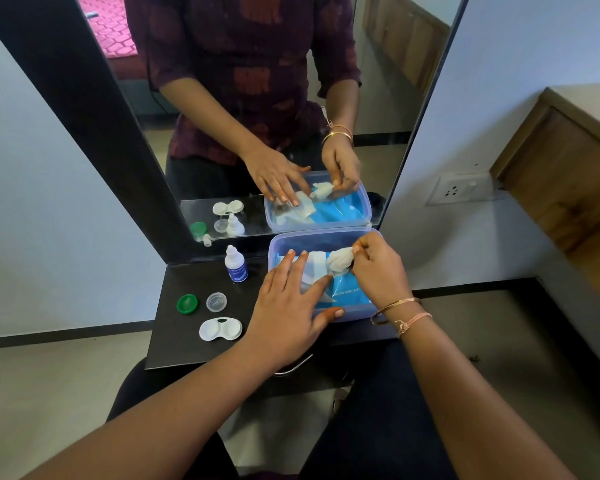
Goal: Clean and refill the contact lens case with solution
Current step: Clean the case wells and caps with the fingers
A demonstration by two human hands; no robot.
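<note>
**— Where are your hands?**
— Both are at the clear plastic box (273, 249) on the right side of the black shelf (174, 344). My left hand (290, 310) lies flat with its fingers straight and spread. It presses down on the blue wipes pack (349, 294) inside the box.

**— And the other one?**
— My right hand (378, 270) is curled. Its thumb and fingertips pinch a bunched white wipe (340, 260) that stands up out of the pack, just beyond my left fingertips. The bangles (395, 304) sit on that wrist.

**— Where is the lens case?**
— The contact lens case (220, 329) lies on the shelf to the left of my left hand, apart from it. It is white, and both wells are uncovered and face up. Behind it lie the two lids, the green cap (187, 303) on the left and the clear cap (216, 301) just beside it.

**— And the solution?**
— The solution bottle (236, 265) stands upright near the back of the shelf, just left of the box. The mirror (222, 105) behind it repeats all of this.
</note>
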